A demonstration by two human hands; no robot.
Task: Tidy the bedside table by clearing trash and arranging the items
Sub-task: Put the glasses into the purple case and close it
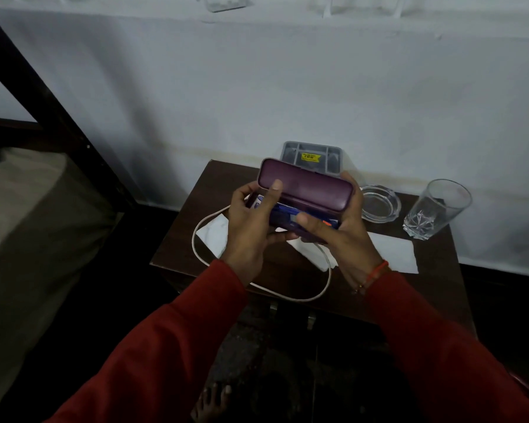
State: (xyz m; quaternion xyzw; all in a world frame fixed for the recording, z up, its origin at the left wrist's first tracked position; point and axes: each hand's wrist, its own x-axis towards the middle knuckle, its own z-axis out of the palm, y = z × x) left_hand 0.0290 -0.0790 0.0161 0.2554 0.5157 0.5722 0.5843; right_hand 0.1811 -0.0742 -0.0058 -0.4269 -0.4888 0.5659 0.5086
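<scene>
Both of my hands hold a purple hard case (pixel 309 187) above the dark wooden bedside table (pixel 434 288). Its lid stands partly raised, and something blue (pixel 284 213) shows inside. My left hand (pixel 251 224) grips the case's left end, thumb on the lid. My right hand (pixel 339 227) holds the right end, thumb across the front edge. Under the case lie white paper sheets (pixel 391 251) and a looped white cable (pixel 287 296). A grey tray with a yellow sticker (pixel 312 157) sits at the back.
A round glass ashtray (pixel 379 204) and an upright drinking glass (pixel 437 209) stand at the table's right side. The white wall (pixel 287 87) runs behind the table. A bed with a dark frame (pixel 28 209) is to the left. My bare foot (pixel 211 401) shows below.
</scene>
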